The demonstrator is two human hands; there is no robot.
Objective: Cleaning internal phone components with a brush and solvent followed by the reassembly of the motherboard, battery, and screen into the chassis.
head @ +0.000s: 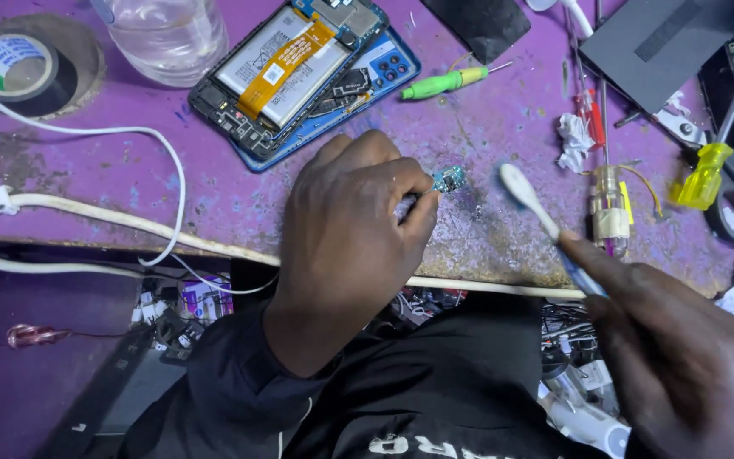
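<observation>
Nearest the camera, at about four o'clock, the right hand point(681, 357) has its fingers closed around the handle of a toothbrush point(537, 212), angled so the white bristle head points toward ten o'clock and hangs just beside the work, not touching it. Toward the centre, the left hand point(350, 229) pinches a small blue-green circuit board point(448, 178) between thumb and fingertips, steadying it low on the scuffed purple tabletop point(486, 136) near the front edge, apparently so the brush can reach its face. At three o'clock an amber-handled screwdriver point(610, 208) lies next to crumpled tissue point(573, 140). Farther off, at twelve o'clock, an opened phone point(299, 68) lies with its battery and orange flex strip exposed, a green screwdriver point(443, 82) just to its right. At eleven o'clock stands a clear bottle point(167, 34), and at ten o'clock a tape roll point(19, 72), with a white cable point(87, 132) looping past it.
</observation>
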